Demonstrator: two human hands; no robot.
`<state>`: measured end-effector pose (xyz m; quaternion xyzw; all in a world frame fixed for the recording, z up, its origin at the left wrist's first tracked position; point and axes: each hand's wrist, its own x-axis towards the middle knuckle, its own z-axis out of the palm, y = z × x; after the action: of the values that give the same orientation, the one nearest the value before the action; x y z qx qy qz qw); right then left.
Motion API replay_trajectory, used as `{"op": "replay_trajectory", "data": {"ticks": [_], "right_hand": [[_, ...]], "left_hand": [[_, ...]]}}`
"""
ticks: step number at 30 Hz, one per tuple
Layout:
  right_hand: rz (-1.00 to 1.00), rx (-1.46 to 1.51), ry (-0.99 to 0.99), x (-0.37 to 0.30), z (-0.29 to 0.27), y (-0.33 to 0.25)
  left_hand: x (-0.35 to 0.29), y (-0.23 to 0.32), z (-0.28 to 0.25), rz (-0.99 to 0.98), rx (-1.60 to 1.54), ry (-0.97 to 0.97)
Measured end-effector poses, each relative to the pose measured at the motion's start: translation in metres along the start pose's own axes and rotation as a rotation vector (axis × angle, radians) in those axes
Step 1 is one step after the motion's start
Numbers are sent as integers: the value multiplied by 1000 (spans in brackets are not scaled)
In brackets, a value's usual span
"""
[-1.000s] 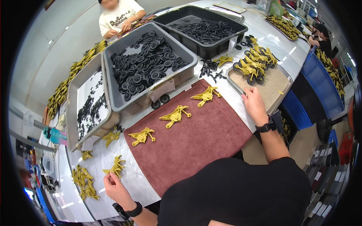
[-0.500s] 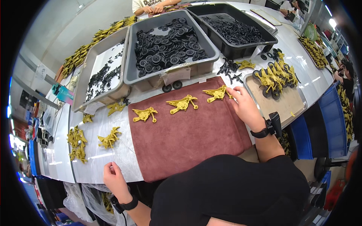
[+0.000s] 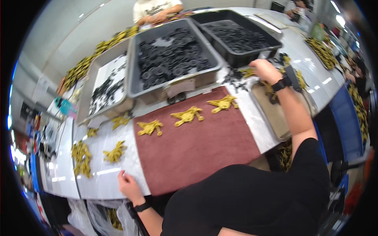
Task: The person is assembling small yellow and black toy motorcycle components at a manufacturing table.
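My right hand (image 3: 266,71) reaches out over the back right of the table, its fingers bent down and smeared by motion. Just under its fingertips lies a yellow plastic part (image 3: 248,72); I cannot tell whether they grip it. Loose small black pieces (image 3: 235,78) are beside it. My left hand (image 3: 130,187) hovers at the front table edge, fingers curled in, with nothing seen in them. On the brown-red cloth (image 3: 197,153) three yellow molded parts lie in a row: a left one (image 3: 149,127), a middle one (image 3: 187,116) and a right one (image 3: 223,103).
Behind the cloth stand a grey bin (image 3: 173,88) of black wheels, a black bin (image 3: 252,55) of small black pieces and a shallower tray (image 3: 84,110). At right is a tray (image 3: 271,122) with wheeled yellow pieces. More yellow parts (image 3: 81,157) lie left. Another person's hands (image 3: 155,18) are across the table.
My right hand has left the right-hand yellow part on the cloth and moved away, up and right, to the part by the black pieces. The left hand shifted slightly right. The view tilted a little.
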<state>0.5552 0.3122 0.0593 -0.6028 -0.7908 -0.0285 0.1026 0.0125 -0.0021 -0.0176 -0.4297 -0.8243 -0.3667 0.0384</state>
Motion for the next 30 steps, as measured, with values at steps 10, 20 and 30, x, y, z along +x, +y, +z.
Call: {"op": "replay_trajectory", "data": {"ticks": [10,20,30], "right_hand": [[-77,-157,-148,28,32,34],[105,742,-303,37,-14,46],[284,943,-341,17,-26,54]], "left_hand": [[1,1,5,-2,-16,32],[2,-5,2,40,-7,43],[3,4,10,63,-4,8]]}}
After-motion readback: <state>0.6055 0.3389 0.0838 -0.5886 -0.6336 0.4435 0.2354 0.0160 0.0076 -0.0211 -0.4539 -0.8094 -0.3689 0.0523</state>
